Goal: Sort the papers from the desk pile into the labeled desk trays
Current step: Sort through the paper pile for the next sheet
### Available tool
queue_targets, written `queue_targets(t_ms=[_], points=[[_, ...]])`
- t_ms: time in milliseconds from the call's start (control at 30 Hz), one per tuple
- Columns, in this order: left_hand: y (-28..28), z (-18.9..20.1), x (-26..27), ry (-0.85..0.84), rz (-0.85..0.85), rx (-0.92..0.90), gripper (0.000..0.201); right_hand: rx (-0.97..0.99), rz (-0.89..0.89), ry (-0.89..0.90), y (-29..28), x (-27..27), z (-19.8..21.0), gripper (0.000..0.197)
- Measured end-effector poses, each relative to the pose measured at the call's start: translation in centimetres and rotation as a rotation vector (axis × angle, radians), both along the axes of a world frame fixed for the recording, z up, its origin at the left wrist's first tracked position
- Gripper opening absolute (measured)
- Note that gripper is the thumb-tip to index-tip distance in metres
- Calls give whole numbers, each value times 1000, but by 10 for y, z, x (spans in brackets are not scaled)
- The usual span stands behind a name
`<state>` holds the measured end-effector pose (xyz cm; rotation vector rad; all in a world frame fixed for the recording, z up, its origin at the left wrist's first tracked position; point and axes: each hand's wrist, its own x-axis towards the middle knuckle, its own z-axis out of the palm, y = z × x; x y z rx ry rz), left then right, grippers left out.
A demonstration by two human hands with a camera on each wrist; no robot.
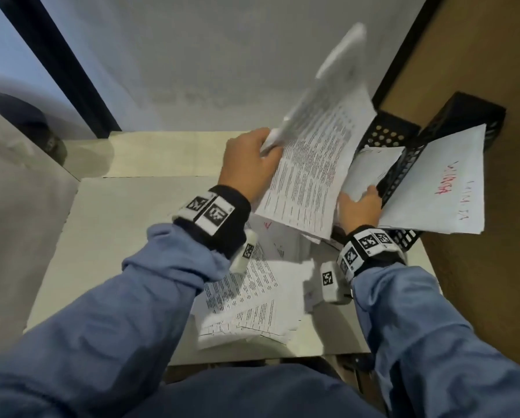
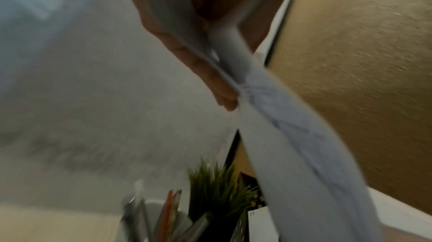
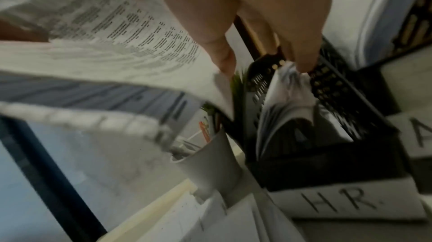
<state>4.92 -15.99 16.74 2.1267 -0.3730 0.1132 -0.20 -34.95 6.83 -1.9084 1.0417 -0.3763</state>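
My left hand [image 1: 263,152] grips a bundle of printed papers [image 1: 310,167] by its lower edge and holds it raised and tilted above the desk; in the left wrist view the fingers [image 2: 205,72] curl round the same blurred sheets [image 2: 292,135]. My right hand [image 1: 362,197] pinches a white sheet [image 1: 373,167] standing in the nearer black mesh tray [image 1: 388,134]. In the right wrist view a fingertip [image 3: 304,61] sits on that sheet's top edge [image 3: 287,87], in the tray labeled "H.R." [image 3: 339,203]. The loose pile [image 1: 252,297] lies on the desk [image 1: 117,236] below my wrists.
A second black tray [image 1: 463,116] stands further right, with a sheet bearing red handwriting [image 1: 439,182] lying across it. Its label starts with "A" [image 3: 420,135]. A white pen cup [image 3: 210,163] and a small green plant [image 2: 217,187] stand behind the trays. A brown wall [image 1: 478,55] bounds the right.
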Motion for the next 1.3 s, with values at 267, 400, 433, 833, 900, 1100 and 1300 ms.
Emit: queue_targets(t_ms=[267, 400, 433, 833, 900, 1100, 1300], points=[[-66, 12, 18, -50, -106, 307, 17, 373, -140, 208, -8, 1, -13, 45], [-91, 11, 20, -20, -127, 395, 18, 159, -61, 16, -15, 3, -4, 35], [-97, 11, 21, -18, -136, 410, 18, 96, -33, -24, -18, 4, -1, 35], [-150, 39, 8, -87, -220, 500, 18, -310, 121, 72, -32, 13, 47, 29], [-156, 43, 1, -75, -225, 460, 18, -311, 182, 99, -34, 15, 51, 27], [-160, 54, 2, -113, -194, 406, 20, -319, 174, 48, -43, 12, 72, 30], [-163, 29, 11, 22, -198, 418, 18, -349, 174, -26, -34, 6, 83, 35]])
